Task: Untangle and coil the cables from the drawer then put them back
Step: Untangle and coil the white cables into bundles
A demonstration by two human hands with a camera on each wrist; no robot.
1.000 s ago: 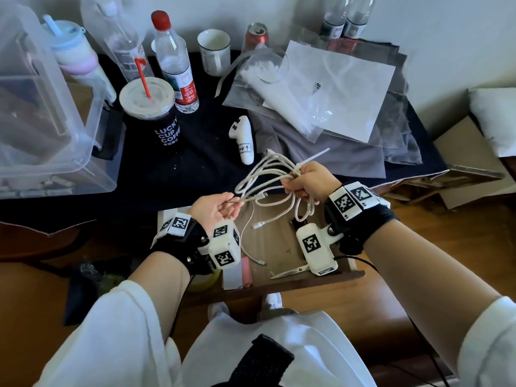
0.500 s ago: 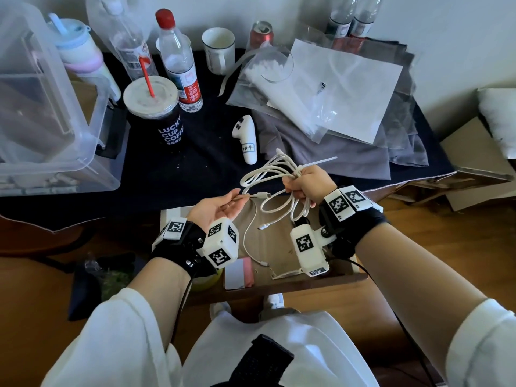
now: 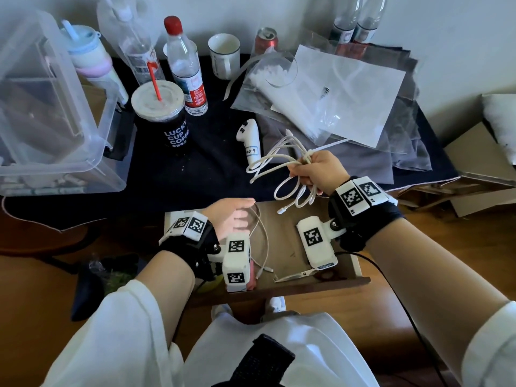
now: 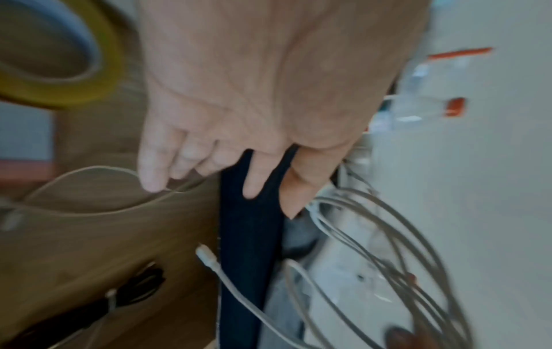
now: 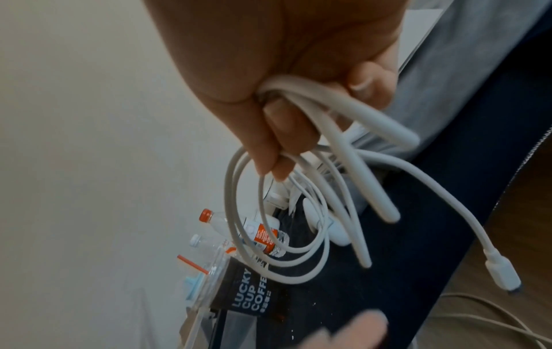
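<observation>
The right hand is closed in a fist around a bunch of white cables, held in the air above the dark table, just behind the open wooden drawer. The loops stand out on both sides of the fist, and one free end with a white plug hangs down over the back edge of the drawer. How many separate cables are in the bunch, I cannot tell.

The left hand is over the left back corner of the drawer with fingers relaxed and nearly straight, holding nothing. In the left wrist view its fingertips are at one thin white cable, which lies loose on the drawer floor; if they touch it, I cannot say.

In the drawer there is also one pair of scissors near the front.

On the table stand one black coffee cup with a red straw, one red-capped water bottle, one white mug, one red can, one white controller and one clear plastic box at the left.
</observation>
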